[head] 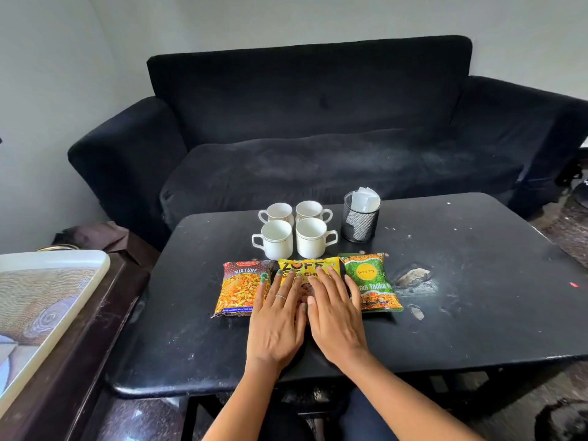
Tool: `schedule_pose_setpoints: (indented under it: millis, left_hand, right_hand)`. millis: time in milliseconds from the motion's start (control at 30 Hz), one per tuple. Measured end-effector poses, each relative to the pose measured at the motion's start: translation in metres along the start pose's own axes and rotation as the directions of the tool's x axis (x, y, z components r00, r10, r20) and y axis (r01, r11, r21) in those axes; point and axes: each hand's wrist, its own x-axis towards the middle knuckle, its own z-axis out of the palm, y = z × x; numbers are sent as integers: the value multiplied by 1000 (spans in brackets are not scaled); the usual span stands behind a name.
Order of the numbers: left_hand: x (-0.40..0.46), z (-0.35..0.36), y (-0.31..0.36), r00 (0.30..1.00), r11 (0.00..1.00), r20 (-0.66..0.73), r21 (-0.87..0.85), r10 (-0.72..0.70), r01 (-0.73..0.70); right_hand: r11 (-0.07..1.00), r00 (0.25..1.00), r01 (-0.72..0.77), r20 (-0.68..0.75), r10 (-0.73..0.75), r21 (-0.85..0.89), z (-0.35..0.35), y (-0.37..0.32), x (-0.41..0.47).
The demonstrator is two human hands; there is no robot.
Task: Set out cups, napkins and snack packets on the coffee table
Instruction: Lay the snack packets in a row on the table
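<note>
Three snack packets lie in a row on the black coffee table (461,313): a red-orange Mixture packet (240,288) at left, a yellow packet (307,267) in the middle, a green packet (372,281) at right. My left hand (276,316) and my right hand (334,313) rest flat, fingers spread, on the yellow packet and cover most of it. Behind the packets stand several white cups (276,238) in a square group. Right of them a black mesh holder (360,224) holds white napkins (366,198).
A black sofa (318,122) stands behind the table. At left a white tray (38,300) with a patterned base lies on a dark wooden side table (95,361). The tabletop has chipped patches (413,276) right of the green packet.
</note>
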Motion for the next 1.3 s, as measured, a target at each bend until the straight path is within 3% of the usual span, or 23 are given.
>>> schedule_pose_setpoints:
  millis: [267, 767, 933, 1033, 1300]
  left_hand:
    - [8, 7, 0, 999, 999, -2, 6, 39, -39]
    - [31, 34, 6, 994, 985, -92, -162, 51, -66]
    - [33, 42, 3, 997, 988, -59, -143, 54, -62]
    - [34, 39, 3, 999, 989, 8, -139, 49, -47]
    - [36, 34, 6, 995, 986, 33, -139, 98, -93]
  right_hand:
    - [998, 986, -44, -162, 37, -45, 2, 34, 7]
    - [971, 994, -91, 33, 101, -221, 14, 41, 20]
    - [978, 997, -74, 3, 77, -196, 23, 44, 19]
    - [980, 996, -69, 47, 79, -185, 21, 42, 19]
    - [993, 985, 40, 169, -21, -110, 15, 38, 18]
